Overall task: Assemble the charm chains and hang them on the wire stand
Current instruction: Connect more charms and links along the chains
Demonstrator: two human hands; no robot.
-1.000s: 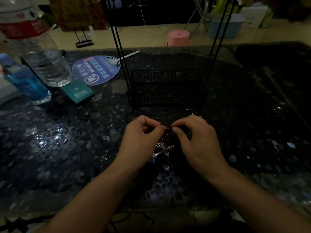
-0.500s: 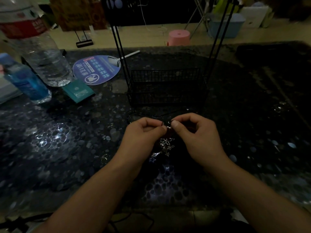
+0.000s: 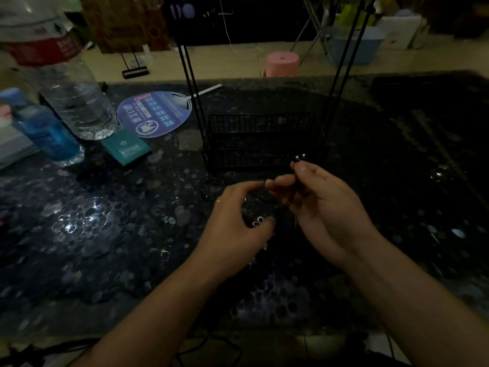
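Note:
My right hand (image 3: pixel 325 207) pinches the top of a thin dark charm chain (image 3: pixel 289 200), with two small shiny beads (image 3: pixel 299 157) showing above my fingertips. My left hand (image 3: pixel 235 223) curls over a silvery charm (image 3: pixel 258 222) low on the same chain, fingers closed round it. Just behind both hands stands the black wire stand (image 3: pixel 260 140), a mesh basket with thin uprights rising out of view. The light is dim and the chain's links are hard to make out.
On the dark speckled table (image 3: pixel 105 234) at the left stand a large clear water bottle (image 3: pixel 71 102), a small blue bottle (image 3: pixel 45 133), a teal packet (image 3: pixel 125 148) and a round blue fan (image 3: pixel 156 113). A pink stool (image 3: pixel 282 63) stands on the floor beyond.
My hands, which were pinched together at one spot, have drawn apart. The right hand has risen toward the stand with the chain's top; the left has dropped onto the charm.

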